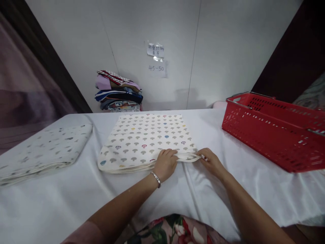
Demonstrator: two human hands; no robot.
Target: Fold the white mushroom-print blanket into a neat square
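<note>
A folded white cloth (147, 139) with rows of grey mushrooms and a few coloured ones lies flat in front of me. At its near right corner, my right hand (211, 163) pinches the layered edge between thumb and fingers. My left hand (166, 165), a silver bracelet at its wrist, is closed over the front edge just left of there; its thumb is mostly hidden. Between both hands the layers bulge slightly apart. Another folded white cloth (50, 145) with a small scattered print rests to the left.
A red plastic basket (264, 135) with metal handles stands on the right of the white-covered table (83, 200). Behind the table's far edge rises a stack of folded fabrics (119, 91). Paper notes (156, 67) are taped to the pale wall.
</note>
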